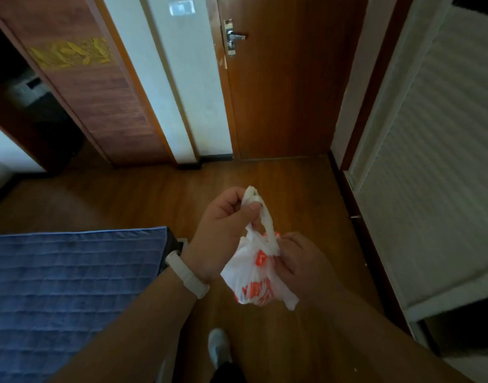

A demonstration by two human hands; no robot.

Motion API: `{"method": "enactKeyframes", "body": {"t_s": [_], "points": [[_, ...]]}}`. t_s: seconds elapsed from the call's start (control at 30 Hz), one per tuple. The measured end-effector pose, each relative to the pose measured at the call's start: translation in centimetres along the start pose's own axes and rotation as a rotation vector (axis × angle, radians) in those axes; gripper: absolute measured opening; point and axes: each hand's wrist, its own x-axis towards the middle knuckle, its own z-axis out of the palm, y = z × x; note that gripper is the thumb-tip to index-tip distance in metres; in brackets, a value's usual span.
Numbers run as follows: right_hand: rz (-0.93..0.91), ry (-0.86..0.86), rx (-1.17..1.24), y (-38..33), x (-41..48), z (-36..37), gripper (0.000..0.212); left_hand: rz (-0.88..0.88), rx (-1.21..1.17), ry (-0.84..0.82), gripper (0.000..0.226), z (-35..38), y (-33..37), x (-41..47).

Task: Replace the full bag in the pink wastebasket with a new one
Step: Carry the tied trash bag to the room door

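White plastic bag point(258, 275) with orange print hangs between both hands above the floor point(143, 197); the left hand point(226, 230), raised, pinches one handle. The right hand point(300, 264), lower, grips the bag's neck.

**Item:** full bag point(253, 275). Thin white plastic carrier type, printed with orange-red blocks and lettering; the lettering is too blurred to read.

**State:** filled. The lower body is rounded and bulging and the plastic is crumpled. The mouth is gathered into a narrow neck.

**Handle** point(265, 217): a white strip twisted into a cord, drawn taut upward and to the left from the neck.

**Pose:** upright, hanging in mid-air.

**Held at two spots:** the left hand point(226, 225) grips the upper end of the handle in curled fingers point(248, 208). The right hand point(300, 264) pinches the neck at the bag's right side.
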Motion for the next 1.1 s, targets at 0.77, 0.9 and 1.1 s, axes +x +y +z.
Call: {"method": "enactKeyframes", "body": {"t_s": [0.77, 0.9, 1.1], "points": [[0.117, 0.006, -0.182, -1.8, 35.3, 15.8, 0.019, -0.050, -0.040, 0.034, 0.021, -29.1, -3.4, 28.2], [0.086, -0.057, -0.156, -0.3, 39.9, 17.4, 0.015, -0.064, -0.007, 0.044, 0.023, -31.5, -4.3, 32.3], [0.067, -0.094, -0.078, 4.3, 49.5, 21.1, 0.024, -0.099, 0.032, 0.089, 0.021, -35.1, -6.0, 41.3]]}}
